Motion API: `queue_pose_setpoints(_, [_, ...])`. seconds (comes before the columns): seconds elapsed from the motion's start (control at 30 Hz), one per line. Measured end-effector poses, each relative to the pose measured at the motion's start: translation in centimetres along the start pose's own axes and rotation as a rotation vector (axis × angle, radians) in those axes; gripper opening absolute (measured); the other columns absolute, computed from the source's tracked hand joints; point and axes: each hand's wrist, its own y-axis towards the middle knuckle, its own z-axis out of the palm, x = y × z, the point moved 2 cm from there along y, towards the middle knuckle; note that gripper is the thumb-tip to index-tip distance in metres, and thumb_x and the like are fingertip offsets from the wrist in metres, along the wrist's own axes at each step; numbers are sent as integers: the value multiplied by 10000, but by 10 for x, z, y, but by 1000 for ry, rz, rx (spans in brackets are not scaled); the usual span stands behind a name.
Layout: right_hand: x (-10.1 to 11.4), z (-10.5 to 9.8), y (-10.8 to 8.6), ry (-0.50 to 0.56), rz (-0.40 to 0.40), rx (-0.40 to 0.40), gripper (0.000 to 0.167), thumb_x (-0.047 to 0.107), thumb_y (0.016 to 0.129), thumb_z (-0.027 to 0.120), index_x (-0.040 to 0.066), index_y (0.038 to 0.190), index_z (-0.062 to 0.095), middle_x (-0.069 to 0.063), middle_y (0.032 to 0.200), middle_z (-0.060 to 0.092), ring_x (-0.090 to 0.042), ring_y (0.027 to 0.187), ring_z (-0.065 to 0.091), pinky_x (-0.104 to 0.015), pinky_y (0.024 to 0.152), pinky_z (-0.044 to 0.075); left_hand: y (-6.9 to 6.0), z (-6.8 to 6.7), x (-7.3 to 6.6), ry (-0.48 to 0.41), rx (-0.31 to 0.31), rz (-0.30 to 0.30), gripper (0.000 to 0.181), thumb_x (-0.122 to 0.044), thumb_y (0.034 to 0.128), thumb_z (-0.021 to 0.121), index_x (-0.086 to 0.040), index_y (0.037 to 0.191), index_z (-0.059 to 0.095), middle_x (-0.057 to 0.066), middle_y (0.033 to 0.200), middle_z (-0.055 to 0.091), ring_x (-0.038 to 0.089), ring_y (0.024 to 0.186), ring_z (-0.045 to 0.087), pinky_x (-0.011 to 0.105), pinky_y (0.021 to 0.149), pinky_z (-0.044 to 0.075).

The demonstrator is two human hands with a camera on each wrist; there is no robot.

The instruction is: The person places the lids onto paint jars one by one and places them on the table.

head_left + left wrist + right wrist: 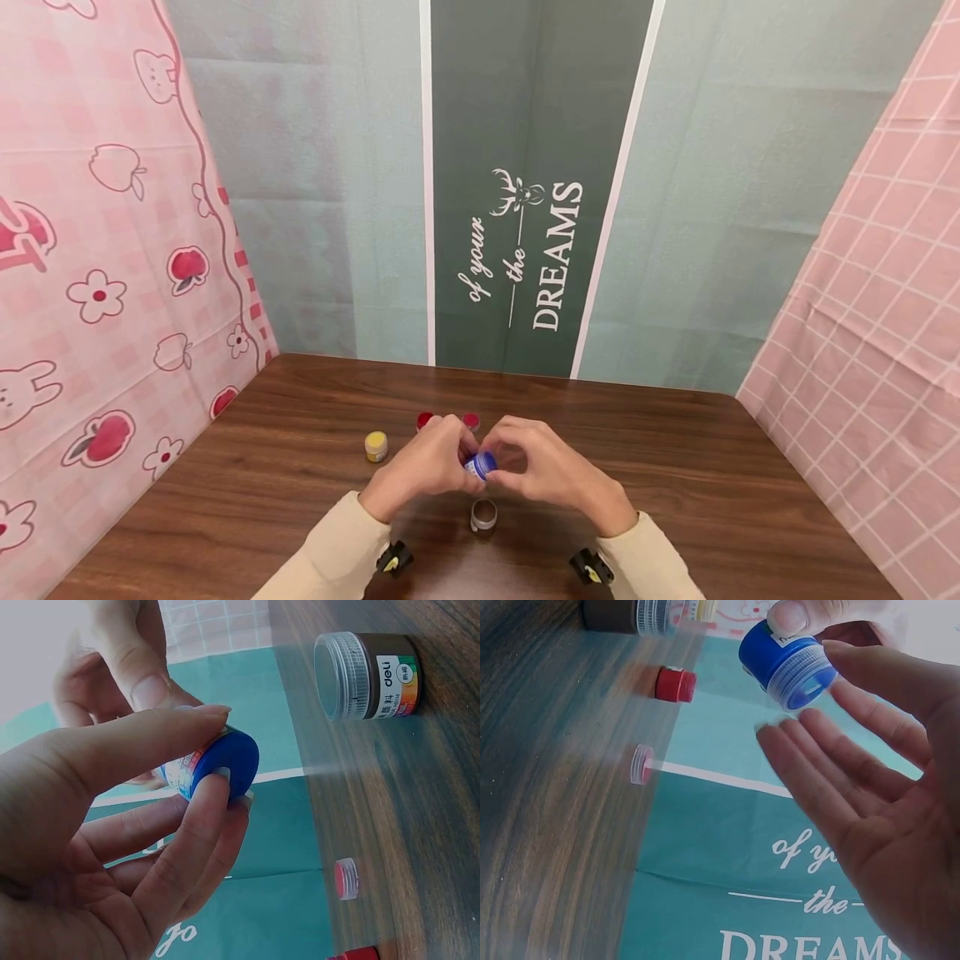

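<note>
- Blue jar (pixel 481 464) is up off the table (pixel 300 500).
- Left hand (pixel 437 454) holds it with thumb and fingers.
- Right hand (pixel 555 467) is loosely open by its clear lid (pixel 801 681).
- Brown jar (pixel 483 517) stands close by.

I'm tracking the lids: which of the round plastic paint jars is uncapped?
The small red plastic jar: a clear round plastic lid lies loose nearby, whereas the blue plastic jar, brown plastic jar and yellow plastic jar have clear lids on.
</note>
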Motion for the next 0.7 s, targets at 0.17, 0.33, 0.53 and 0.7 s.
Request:
queue_pose_setpoints(0.17, [1, 0, 1, -55, -75, -6, 245, 23, 840, 814, 93, 1054, 717, -5, 1070, 643, -109, 994, 687, -350, 894, 614, 0, 0, 0, 6, 6, -5, 167, -80, 733, 890, -29, 848, 781, 34, 740, 759, 36, 593, 623, 167, 573, 550])
queue_pose_setpoints(0.33, [1, 1, 1, -131, -133, -12, 254, -6, 812, 825, 116, 1010, 720, 17, 1067, 651, -101, 968, 659, -330, 877, 608, 0, 0, 0, -9, 12, -20, 155, -77, 740, 889, -39, 843, 780, 21, 738, 756, 36, 586, 623, 170, 577, 554])
queue_pose_setpoints(0.53, [0, 1, 0, -120, -122, -6, 263, -25, 816, 823, 107, 1024, 732, 10, 1061, 661, -95, 964, 679, -319, 865, 614, -1, 1, -1, -13, 17, -28, 146, -77, 741, 886, -43, 840, 783, 9, 721, 748, 36, 574, 617, 165, 571, 547])
queue_pose_setpoints(0.7, [0, 1, 0, -7, -34, 27, 223, -9, 872, 780, 69, 1073, 721, -32, 1063, 662, -126, 977, 739, -273, 868, 613, -1, 0, -2, -7, 9, -20, 153, -71, 726, 890, -43, 829, 781, 13, 708, 745, 34, 576, 614, 166, 564, 540])
